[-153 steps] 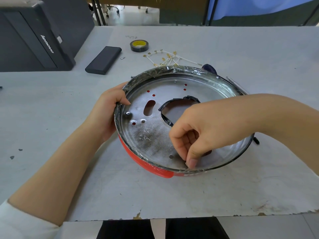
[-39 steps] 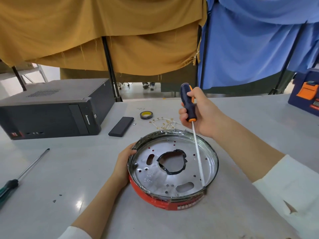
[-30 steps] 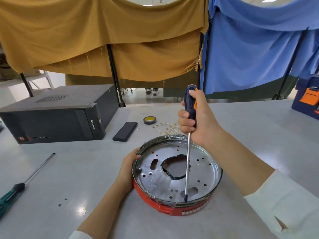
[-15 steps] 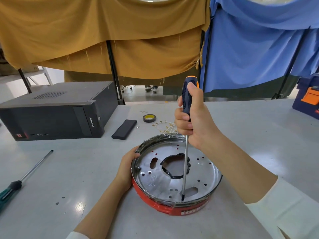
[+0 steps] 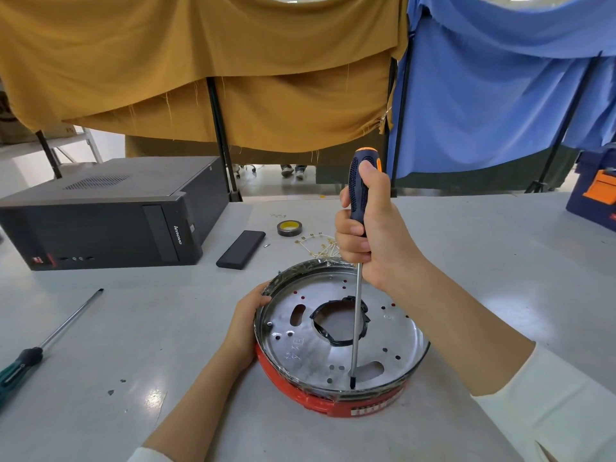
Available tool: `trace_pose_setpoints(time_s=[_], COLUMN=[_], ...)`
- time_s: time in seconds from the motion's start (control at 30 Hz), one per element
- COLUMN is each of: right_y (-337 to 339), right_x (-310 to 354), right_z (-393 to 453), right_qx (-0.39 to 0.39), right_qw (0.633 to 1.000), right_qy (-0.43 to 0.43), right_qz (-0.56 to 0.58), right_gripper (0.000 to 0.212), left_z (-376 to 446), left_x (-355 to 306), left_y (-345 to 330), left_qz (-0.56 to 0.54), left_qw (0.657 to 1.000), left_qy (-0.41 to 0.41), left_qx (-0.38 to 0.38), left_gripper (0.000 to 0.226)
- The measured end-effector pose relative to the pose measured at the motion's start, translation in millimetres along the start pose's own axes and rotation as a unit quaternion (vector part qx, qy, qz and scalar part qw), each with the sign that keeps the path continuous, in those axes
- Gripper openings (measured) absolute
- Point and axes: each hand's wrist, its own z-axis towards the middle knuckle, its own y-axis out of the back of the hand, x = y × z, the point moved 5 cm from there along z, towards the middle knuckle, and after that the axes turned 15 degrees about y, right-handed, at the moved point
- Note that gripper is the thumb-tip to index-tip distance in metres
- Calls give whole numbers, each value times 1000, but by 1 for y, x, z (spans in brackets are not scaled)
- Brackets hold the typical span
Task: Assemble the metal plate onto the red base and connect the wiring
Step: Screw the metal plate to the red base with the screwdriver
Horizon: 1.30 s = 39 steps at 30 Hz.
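Head cam: metal plate sat in red base near table's front edge. Right hand fisted round screwdriver, tip on plate by front rim. Left hand gripped the rim. Plate looked thin, stiff, sharp-edged, prob slippery; best held at rim w/ base.

The plate sits in the base at lower centre. A computer lies upper left, tape behind the plate, a spare screwdriver far left.
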Motion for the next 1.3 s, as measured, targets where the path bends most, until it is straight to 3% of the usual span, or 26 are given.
trace_pose_setpoints(time_s=[0.17, 0.3, 0.6, 0.9, 1.07, 1.3], right_y=[0, 0, 4, -4, -3, -7], right_x=[0, -1, -2, 3, 8, 12], right_z=[1, 1, 2, -4, -8, -14], right_qx=[2, 3, -20, 90, 87, 110], right_qw=[1000, 1000, 1000, 994, 991, 988], right_qy=[-2, -1, -4, 50, 91, 83], right_qz=[1, -3, -3, 24, 41, 63], right_gripper=[45, 45, 45, 47, 48, 51], left_z=[-1, -3, -2, 0, -1, 1], left_x=[0, -1, 0, 1, 0, 1], left_y=[-1, -2, -2, 0, -1, 0], left_qz=[-1, -21, -26, -18, -22, -8], left_qw=[1000, 1000, 1000, 1000, 1000, 1000], left_qy=[-3, 12, 10, 17, 15, 5], left_qx=[-5, 2, 10, -3, -1, -3], left_gripper=[25, 43, 39, 41, 39, 33])
